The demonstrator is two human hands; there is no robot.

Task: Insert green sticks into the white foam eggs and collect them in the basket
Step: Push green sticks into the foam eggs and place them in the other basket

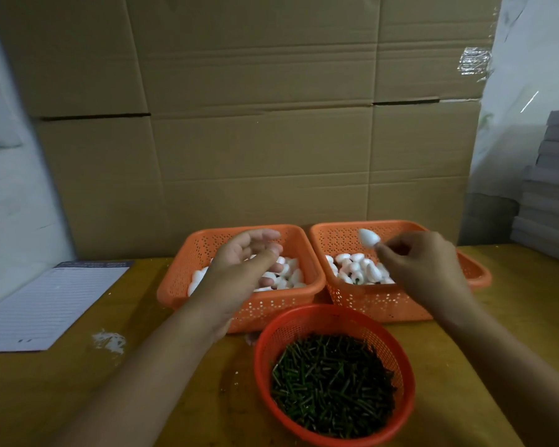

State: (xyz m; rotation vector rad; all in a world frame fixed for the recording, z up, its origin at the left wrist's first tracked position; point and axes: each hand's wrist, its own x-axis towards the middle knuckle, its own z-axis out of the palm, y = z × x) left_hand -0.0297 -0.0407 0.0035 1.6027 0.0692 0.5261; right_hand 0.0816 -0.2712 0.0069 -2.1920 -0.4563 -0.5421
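My right hand (423,262) pinches the base of a white foam egg (369,237) and holds it above the right orange basket (384,304), which holds several white eggs (359,269); a bit of green shows among them. My left hand (249,259) hovers palm-up with relaxed fingers over the left orange basket (265,309), also filled with several white eggs (288,275). It holds nothing I can see. A round red basket (397,346) full of short green sticks (333,382) stands in front of both.
All baskets sit on a yellow-brown table (78,398). A lined paper sheet (49,304) lies at the left, with white foam crumbs (110,341) beside it. Cardboard (255,124) walls off the back. Grey stacked boards (552,204) stand at the right.
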